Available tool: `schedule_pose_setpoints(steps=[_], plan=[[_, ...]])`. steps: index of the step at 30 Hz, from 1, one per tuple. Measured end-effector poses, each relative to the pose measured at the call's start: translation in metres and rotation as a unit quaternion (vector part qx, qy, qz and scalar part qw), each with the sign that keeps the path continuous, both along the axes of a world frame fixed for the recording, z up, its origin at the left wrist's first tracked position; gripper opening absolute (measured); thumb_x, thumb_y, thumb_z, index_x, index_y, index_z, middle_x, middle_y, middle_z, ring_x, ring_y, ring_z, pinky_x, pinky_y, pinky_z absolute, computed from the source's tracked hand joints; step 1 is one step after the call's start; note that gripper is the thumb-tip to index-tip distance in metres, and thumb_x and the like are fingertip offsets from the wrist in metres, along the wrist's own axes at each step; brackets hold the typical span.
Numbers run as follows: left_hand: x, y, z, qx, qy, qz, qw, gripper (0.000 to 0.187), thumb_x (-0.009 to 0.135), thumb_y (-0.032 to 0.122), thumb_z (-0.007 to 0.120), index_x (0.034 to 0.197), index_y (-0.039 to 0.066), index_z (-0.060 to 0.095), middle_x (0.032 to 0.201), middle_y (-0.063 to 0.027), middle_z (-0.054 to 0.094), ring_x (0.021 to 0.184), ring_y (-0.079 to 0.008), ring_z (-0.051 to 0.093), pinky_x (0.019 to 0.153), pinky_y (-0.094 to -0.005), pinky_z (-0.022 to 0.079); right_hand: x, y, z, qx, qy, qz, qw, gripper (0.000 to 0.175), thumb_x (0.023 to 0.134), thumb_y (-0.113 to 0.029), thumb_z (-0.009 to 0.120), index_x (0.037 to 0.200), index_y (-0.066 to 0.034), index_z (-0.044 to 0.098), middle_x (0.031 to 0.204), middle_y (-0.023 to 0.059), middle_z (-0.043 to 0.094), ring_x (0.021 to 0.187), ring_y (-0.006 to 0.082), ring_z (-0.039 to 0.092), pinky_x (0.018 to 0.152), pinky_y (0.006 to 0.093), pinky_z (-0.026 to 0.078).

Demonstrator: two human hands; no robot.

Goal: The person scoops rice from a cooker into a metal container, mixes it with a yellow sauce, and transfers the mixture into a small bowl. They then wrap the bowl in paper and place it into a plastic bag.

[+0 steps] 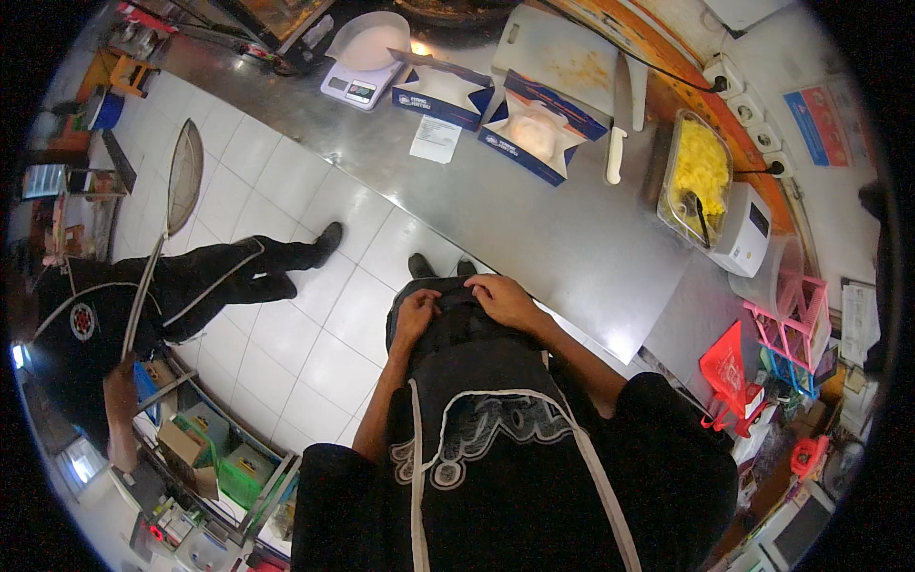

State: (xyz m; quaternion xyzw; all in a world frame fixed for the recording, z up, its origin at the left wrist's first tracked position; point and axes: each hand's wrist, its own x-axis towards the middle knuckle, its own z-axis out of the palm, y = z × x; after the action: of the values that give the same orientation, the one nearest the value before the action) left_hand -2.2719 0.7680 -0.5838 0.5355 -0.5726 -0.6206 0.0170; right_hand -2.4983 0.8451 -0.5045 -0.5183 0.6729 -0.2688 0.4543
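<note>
Both hands rest at the front of my black apron [493, 365], near waist height. My left hand [419, 312] has its fingers curled against the dark cloth; whether it pinches the fabric is unclear. Beside it, my right hand [505, 300] touches the apron's upper edge with bent fingers, and its grip is also unclear. Beyond them, on the steel counter [486, 207], stand two open blue-and-white cardboard food boxes. The nearer box [525, 159] holds a pale rounded food portion [533, 136]. The inside of the other box [442, 96] is mostly hidden. A printed paper slip [435, 139] lies before it.
A kitchen scale [361, 84] carries a plastic bowl [372, 41]. A white-handled knife [616, 154] lies by a stained cutting board [557, 53]. A container [668, 193] holds shredded yellow food [700, 161]. At left, a co-worker [214, 279] holds a long-handled strainer [184, 179].
</note>
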Motion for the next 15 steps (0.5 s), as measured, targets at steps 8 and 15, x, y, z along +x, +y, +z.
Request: schedule_pose_setpoints(steps=[8, 15], plan=[[-0.0022, 0.0057, 0.0070, 0.003, 0.020, 0.002, 1.000, 0.024, 0.099, 0.015, 0.050, 0.106, 0.003, 0.069, 0.075, -0.0054, 0.069, 0.070, -0.0137, 0.062, 0.067, -0.0281, 0.047, -0.0008, 0.0080, -0.0041, -0.021, 0.010, 0.000, 1.000, 0.026, 0.095, -0.016, 0.053, 0.113, -0.0022, 0.066, 0.103, 0.0182, 0.069, 0.094, 0.0341, 0.065, 0.085, 0.0412, 0.050], [0.0044, 0.0042, 0.0062, 0.007, 0.023, 0.007, 1.000, 0.024, 0.100, 0.014, 0.048, 0.106, 0.003, 0.069, 0.075, -0.0051, 0.069, 0.069, -0.0125, 0.061, 0.065, -0.0278, 0.046, 0.0048, 0.0061, -0.0042, -0.011, -0.002, 0.003, 1.000, 0.025, 0.095, -0.016, 0.053, 0.112, -0.0028, 0.066, 0.100, 0.0178, 0.069, 0.092, 0.0332, 0.066, 0.083, 0.0407, 0.050]])
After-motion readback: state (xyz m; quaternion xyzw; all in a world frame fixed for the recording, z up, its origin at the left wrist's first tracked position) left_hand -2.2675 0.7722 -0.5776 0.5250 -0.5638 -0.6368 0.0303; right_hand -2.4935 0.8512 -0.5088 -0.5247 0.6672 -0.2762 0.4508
